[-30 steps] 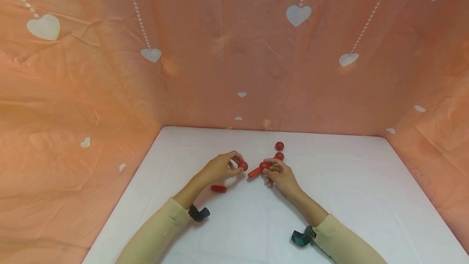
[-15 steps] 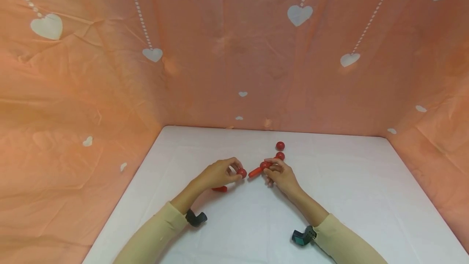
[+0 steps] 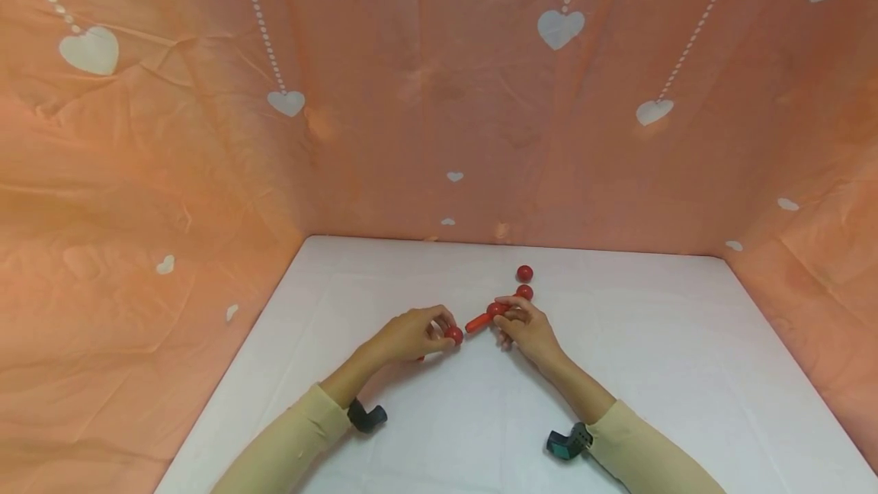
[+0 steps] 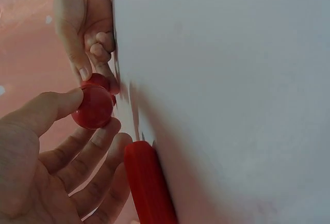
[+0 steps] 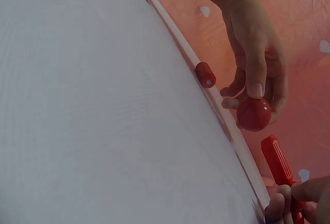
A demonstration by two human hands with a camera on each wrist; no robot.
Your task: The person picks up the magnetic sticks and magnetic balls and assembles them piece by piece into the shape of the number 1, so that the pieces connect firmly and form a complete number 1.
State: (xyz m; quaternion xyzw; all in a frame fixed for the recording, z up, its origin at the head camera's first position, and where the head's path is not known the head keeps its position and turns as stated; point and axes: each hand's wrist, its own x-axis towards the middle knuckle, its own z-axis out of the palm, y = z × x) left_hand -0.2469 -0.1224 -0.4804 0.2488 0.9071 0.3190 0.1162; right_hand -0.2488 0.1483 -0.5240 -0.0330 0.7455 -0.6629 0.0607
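Note:
My left hand [image 3: 410, 334] pinches a shiny red ball [image 4: 94, 108] between thumb and fingertips, a little above the table. To its right, my right hand [image 3: 531, 335] holds a red rod [image 3: 478, 322] by a red ball [image 3: 495, 309] on it. The rod's free end, a handle-like piece with grooves [image 5: 278, 159], points toward the left hand. Another red ball [image 3: 524, 292] is at the rod's far end. A separate short red cylinder [image 4: 148, 182] lies below the left hand, mostly hidden by it in the head view; its end shows a pale round spot in the right wrist view.
One more red ball [image 3: 524, 273] sits on the white table [image 3: 617, 326], just beyond the rod's far end. Peach cloth [image 3: 439, 97] with white hearts stands behind the table and at both sides. Each wrist wears a dark camera band [image 3: 366, 416].
The left hand, with its ball, has come nearer the front edge and now covers most of the short cylinder in the head view. The right hand and rod hold still.

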